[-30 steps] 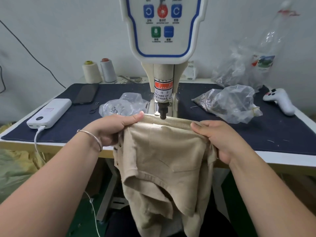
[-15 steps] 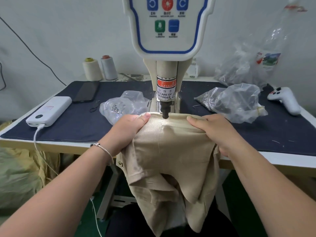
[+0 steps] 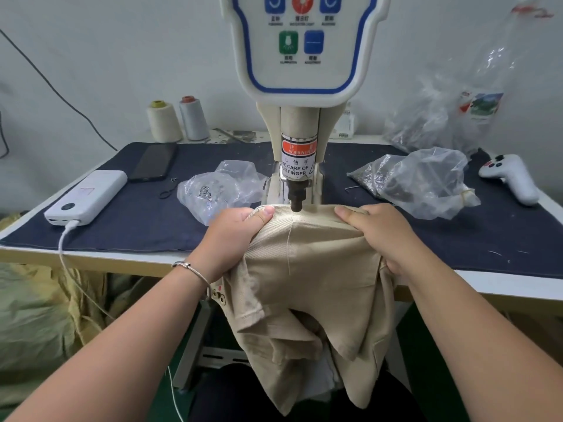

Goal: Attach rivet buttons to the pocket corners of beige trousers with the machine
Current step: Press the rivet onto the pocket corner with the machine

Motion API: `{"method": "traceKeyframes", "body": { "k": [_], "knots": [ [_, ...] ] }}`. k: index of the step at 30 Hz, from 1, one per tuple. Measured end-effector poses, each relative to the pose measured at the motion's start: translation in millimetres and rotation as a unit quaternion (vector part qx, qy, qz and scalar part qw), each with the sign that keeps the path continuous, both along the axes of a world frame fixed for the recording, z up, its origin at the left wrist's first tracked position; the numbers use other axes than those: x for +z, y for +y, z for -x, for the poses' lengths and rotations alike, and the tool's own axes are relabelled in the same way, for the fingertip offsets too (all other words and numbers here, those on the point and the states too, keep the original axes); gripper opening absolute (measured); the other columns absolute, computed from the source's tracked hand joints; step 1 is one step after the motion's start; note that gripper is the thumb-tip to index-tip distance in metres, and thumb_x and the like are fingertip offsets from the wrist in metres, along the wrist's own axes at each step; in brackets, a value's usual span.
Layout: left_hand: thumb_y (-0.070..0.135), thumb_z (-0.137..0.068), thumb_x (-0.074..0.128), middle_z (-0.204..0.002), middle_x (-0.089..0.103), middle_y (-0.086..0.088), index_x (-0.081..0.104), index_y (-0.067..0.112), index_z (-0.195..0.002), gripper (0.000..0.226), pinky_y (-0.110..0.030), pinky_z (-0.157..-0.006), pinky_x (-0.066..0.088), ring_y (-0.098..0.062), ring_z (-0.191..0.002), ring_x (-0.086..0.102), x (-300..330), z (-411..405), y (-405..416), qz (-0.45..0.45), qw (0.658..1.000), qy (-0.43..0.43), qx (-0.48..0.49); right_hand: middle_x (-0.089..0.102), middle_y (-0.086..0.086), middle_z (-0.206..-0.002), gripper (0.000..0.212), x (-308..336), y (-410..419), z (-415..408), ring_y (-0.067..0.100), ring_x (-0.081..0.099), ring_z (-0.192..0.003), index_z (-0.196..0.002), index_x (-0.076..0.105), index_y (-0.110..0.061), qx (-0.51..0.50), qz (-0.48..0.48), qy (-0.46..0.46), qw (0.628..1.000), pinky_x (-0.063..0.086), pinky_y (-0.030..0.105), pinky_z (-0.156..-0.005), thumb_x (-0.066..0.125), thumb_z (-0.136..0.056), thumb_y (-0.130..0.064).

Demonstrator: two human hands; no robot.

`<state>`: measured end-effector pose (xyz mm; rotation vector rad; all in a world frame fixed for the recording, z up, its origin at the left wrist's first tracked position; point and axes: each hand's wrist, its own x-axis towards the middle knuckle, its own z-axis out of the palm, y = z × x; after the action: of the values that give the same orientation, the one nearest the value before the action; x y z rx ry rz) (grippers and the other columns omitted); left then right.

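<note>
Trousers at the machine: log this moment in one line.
stage: positioning | trousers: top edge under machine punch | left hand: grips fabric | right hand: grips fabric | rivet: not visible

Plastic bags [image 3: 222, 190] [image 3: 423, 181] flank machine [image 3: 300, 166]; bare cloth [image 3: 122, 226] open at left.

Landmark: machine [image 3: 300, 71].
- Machine housing: smooth glossy plastic, cream with blue trim; punch tip [image 3: 296, 197] below it dark metal.
- Trousers [image 3: 307, 269] under punch tip: beige woven cloth, matt, fine ribbed texture.
- Table cover [image 3: 122, 226] under machine: dark navy cloth, matt.
- Bags [image 3: 420, 181] either side of machine: clear crinkled plastic film, glossy.
- Power bank [image 3: 86, 197] left of machine: smooth white plastic.
- Thread cones [image 3: 164, 121] behind-left: matt wound yarn.
- Bracelet [image 3: 192, 269] in front of machine: polished metal.
</note>
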<state>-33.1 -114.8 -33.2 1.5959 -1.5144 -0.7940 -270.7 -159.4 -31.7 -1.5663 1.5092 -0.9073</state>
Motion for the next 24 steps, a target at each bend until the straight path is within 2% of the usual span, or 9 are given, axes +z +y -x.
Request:
{"method": "traceKeyframes", "body": {
  "k": [2, 6, 8, 10, 13, 15, 18, 22, 24],
  "knots": [
    [0.047, -0.099, 0.054, -0.062, 0.029, -0.003, 0.033, 0.018, -0.063, 0.051, -0.034, -0.058, 0.022, -0.016, -0.058, 0.028, -0.9, 0.6, 0.8, -0.001, 1.0, 0.002, -0.001, 0.044, 0.008, -0.072, 0.041, 1.1, -0.3, 1.8, 0.02, 0.045, -0.068, -0.074, 0.054, -0.009, 0.012, -0.019, -0.02, 1.0, 0.031, 0.032, -0.066, 0.068, -0.085, -0.045],
    [0.048, -0.098, 0.055, -0.059, 0.028, 0.002, 0.028, 0.025, -0.058, 0.053, -0.032, -0.055, 0.022, -0.013, -0.055, 0.027, -3.4, -0.5, 0.4, -0.006, 1.0, 0.019, 0.0, 0.048, 0.008, -0.074, 0.064, -1.5, -0.1, 3.1, 0.02, 0.047, -0.069, -0.091, 0.057, 0.015, 0.012, -0.011, -0.003, 1.0, 0.032, 0.032, -0.065, 0.067, -0.086, -0.048],
    [0.048, -0.098, 0.055, -0.059, 0.028, 0.002, 0.029, 0.025, -0.059, 0.052, -0.029, -0.053, 0.023, -0.013, -0.055, 0.027, -5.3, -1.2, 1.4, -0.006, 0.999, 0.031, 0.0, 0.048, 0.009, -0.071, 0.063, -2.7, 1.0, 2.0, 0.019, 0.046, -0.066, -0.089, 0.056, 0.014, 0.004, 0.007, 0.014, 1.0, 0.032, 0.032, -0.062, 0.066, -0.086, -0.049],
    [0.049, -0.097, 0.056, -0.059, 0.029, 0.002, 0.03, 0.024, -0.06, 0.052, -0.025, -0.049, 0.024, -0.012, -0.054, 0.027, -6.7, -1.8, 2.4, -0.003, 0.999, 0.033, -0.003, 0.048, 0.008, -0.066, 0.06, -3.7, 2.3, 0.8, 0.018, 0.045, -0.062, -0.079, 0.055, 0.01, -0.003, 0.027, 0.035, 0.999, 0.031, 0.032, -0.058, 0.065, -0.087, -0.048],
    [0.047, -0.097, 0.058, -0.061, 0.031, -0.002, 0.04, 0.013, -0.064, 0.051, -0.021, -0.047, 0.024, -0.013, -0.055, 0.029, -6.9, -2.6, 2.5, -0.008, 0.999, 0.036, -0.007, 0.044, 0.003, -0.059, 0.047, -4.0, 2.9, 0.3, 0.014, 0.041, -0.055, -0.064, 0.05, -0.008, -0.004, 0.042, 0.051, 0.998, 0.029, 0.032, -0.054, 0.066, -0.087, -0.047],
    [0.046, -0.096, 0.058, -0.061, 0.032, -0.003, 0.042, 0.008, -0.066, 0.052, -0.02, -0.047, 0.025, -0.014, -0.055, 0.03, -7.0, -3.2, 2.4, -0.018, 0.999, 0.042, -0.011, 0.043, 0.003, -0.058, 0.046, -2.9, 2.5, 0.9, 0.014, 0.041, -0.054, -0.064, 0.05, -0.009, -0.001, 0.041, 0.053, 0.998, 0.029, 0.031, -0.053, 0.067, -0.086, -0.046],
    [0.045, -0.097, 0.058, -0.054, 0.03, 0.006, 0.035, 0.019, -0.061, 0.051, -0.017, -0.044, 0.025, -0.009, -0.049, 0.029, -7.1, -3.3, 2.2, -0.024, 0.999, 0.043, -0.009, 0.048, 0.006, -0.061, 0.051, -2.4, 2.6, 1.2, 0.014, 0.043, -0.056, -0.071, 0.055, 0.003, 0.002, 0.038, 0.059, 0.997, 0.031, 0.032, -0.054, 0.067, -0.086, -0.045],
    [0.046, -0.098, 0.057, -0.056, 0.03, 0.005, 0.03, 0.025, -0.059, 0.051, -0.022, -0.048, 0.025, -0.01, -0.051, 0.029, -6.6, -3.7, 1.5, -0.036, 0.998, 0.045, -0.02, 0.045, 0.004, -0.059, 0.043, -2.4, 4.7, 1.0, 0.014, 0.041, -0.055, -0.067, 0.054, -0.008, 0.006, 0.051, 0.071, 0.996, 0.03, 0.031, -0.054, 0.066, -0.087, -0.045],
    [0.046, -0.098, 0.056, -0.059, 0.029, 0.002, 0.03, 0.025, -0.061, 0.051, -0.026, -0.051, 0.025, -0.012, -0.054, 0.028, -6.0, -3.6, 2.4, -0.04, 0.997, 0.055, -0.023, 0.045, 0.006, -0.06, 0.044, -1.5, 5.3, 1.3, 0.015, 0.042, -0.056, -0.069, 0.056, -0.005, 0.008, 0.047, 0.063, 0.997, 0.03, 0.032, -0.055, 0.066, -0.087, -0.044]
  ]
}}
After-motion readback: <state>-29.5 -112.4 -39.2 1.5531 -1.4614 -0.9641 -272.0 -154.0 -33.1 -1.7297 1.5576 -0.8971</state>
